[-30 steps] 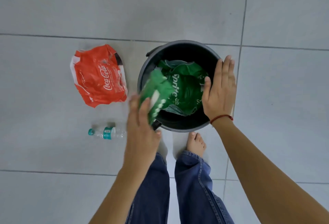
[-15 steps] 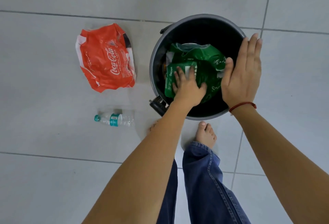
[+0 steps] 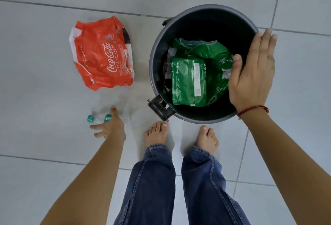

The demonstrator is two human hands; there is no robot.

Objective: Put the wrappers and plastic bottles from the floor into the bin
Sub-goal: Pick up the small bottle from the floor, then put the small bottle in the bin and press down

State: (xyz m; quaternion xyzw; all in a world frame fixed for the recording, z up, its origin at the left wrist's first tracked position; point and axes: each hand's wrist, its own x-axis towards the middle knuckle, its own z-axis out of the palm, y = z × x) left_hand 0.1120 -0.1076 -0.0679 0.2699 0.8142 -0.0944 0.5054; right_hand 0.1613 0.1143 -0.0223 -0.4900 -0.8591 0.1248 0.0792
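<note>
The dark grey bin stands on the tiled floor and holds a green Origami wrapper lying on a green Sprite wrapper. My right hand lies flat and open over the bin's right rim. A red Coca-Cola wrapper lies crumpled on the floor left of the bin. Below it lies a small clear plastic bottle with a teal cap and label. My left hand is down at the bottle with fingers spread, its thumb over the bottle's body; it does not grip it.
My bare feet stand just in front of the bin, toes near its black handle clip. Grey floor tiles surround everything.
My left hand let go of the green Origami wrapper inside the bin, then moved out and down left to the bottle. My right hand stayed on the rim.
</note>
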